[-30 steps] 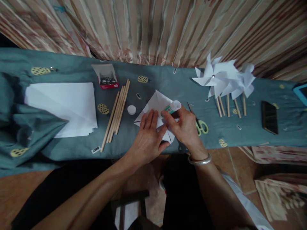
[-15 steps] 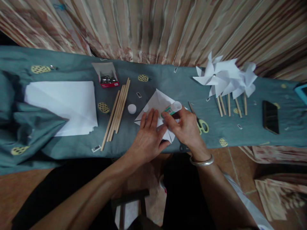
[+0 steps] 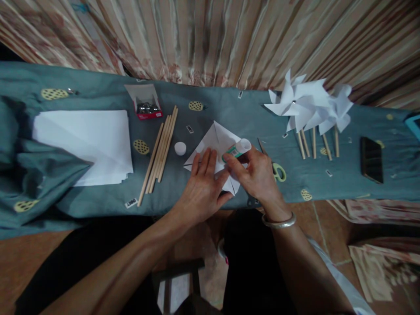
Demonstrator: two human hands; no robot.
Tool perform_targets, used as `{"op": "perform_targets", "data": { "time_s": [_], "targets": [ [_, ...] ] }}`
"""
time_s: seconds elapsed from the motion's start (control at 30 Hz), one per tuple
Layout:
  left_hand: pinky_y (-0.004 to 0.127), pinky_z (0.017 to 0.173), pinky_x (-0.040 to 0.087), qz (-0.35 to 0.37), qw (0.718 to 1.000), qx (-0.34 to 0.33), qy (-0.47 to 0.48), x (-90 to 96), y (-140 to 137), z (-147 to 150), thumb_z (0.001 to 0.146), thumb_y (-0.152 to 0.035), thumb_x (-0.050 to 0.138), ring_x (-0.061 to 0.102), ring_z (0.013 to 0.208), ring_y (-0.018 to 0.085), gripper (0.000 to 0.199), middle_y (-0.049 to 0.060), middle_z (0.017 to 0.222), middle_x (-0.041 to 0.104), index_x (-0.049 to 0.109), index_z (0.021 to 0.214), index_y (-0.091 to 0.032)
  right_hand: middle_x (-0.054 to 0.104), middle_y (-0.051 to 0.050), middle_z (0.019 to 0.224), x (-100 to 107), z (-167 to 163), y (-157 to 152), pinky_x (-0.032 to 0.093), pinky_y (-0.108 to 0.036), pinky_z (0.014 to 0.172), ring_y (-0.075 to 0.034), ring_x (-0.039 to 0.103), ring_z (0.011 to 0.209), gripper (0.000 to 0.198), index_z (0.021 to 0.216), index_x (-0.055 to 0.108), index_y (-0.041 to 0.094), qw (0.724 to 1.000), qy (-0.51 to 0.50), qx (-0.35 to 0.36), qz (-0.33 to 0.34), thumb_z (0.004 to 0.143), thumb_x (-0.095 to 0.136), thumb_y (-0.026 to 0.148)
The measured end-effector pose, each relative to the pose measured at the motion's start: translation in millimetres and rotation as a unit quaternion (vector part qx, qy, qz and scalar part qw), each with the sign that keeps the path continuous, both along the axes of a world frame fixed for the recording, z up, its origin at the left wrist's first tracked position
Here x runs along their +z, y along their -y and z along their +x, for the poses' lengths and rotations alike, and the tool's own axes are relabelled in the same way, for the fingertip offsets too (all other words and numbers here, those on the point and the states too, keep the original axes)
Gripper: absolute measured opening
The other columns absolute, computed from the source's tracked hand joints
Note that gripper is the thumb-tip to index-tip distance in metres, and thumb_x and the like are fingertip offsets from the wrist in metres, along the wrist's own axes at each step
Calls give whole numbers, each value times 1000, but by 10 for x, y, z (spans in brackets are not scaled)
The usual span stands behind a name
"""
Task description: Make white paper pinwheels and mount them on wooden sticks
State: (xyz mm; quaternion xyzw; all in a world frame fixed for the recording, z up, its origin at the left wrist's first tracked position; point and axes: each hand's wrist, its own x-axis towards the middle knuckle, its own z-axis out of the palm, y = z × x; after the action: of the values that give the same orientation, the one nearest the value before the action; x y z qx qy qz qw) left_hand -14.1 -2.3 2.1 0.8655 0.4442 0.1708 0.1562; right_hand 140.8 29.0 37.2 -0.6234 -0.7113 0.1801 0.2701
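A white paper square (image 3: 210, 138) with cuts running in from its corners lies on the cloth in front of me. My left hand (image 3: 204, 186) rests on its lower left part, fingers stretched out and pressing it flat. In my right hand (image 3: 259, 173) is a glue stick (image 3: 236, 148), white and green, tilted with its lower end down at the paper's middle; that tip is partly hidden by my fingers. Left of the paper sits a round white cap (image 3: 180, 148). Scissors with light green handles (image 3: 278, 172) lie just beyond my right hand, partly covered by it.
Wooden sticks (image 3: 160, 151) lie left of the cap, with an open box of metal pieces (image 3: 147, 107) behind them. Further left is a stack of white paper (image 3: 88, 140). Several paper pinwheels (image 3: 308, 103) and a black phone (image 3: 371, 159) lie to the right.
My right hand and the glue stick have shifted very slightly to the right over the paper. My left hand stays in place.
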Motion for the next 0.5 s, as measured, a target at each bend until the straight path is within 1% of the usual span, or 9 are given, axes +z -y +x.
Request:
{"op": "perform_targets", "data": {
  "time_s": [0.17, 0.5],
  "targets": [
    [65, 111, 19, 3, 1000, 0, -2, -8, 3, 1, 80, -44, 65, 19, 142, 44, 62, 23, 153, 28, 48, 133, -16, 68, -3, 66, 10, 19, 16, 44, -27, 57, -18, 64, 61, 27, 87, 63, 17, 1000, 7, 0, -5, 85, 59, 43],
    [65, 111, 19, 9, 1000, 2, -3, -10, 2, 1, 81, -44, 65, 18, 143, 44, 62, 22, 153, 27, 49, 134, -16, 68, -3, 67, 27, 32, 11, 44, -28, 59, -18, 64, 62, 26, 86, 63, 17, 1000, 14, -5, -3, 85, 59, 43]
  ]
}}
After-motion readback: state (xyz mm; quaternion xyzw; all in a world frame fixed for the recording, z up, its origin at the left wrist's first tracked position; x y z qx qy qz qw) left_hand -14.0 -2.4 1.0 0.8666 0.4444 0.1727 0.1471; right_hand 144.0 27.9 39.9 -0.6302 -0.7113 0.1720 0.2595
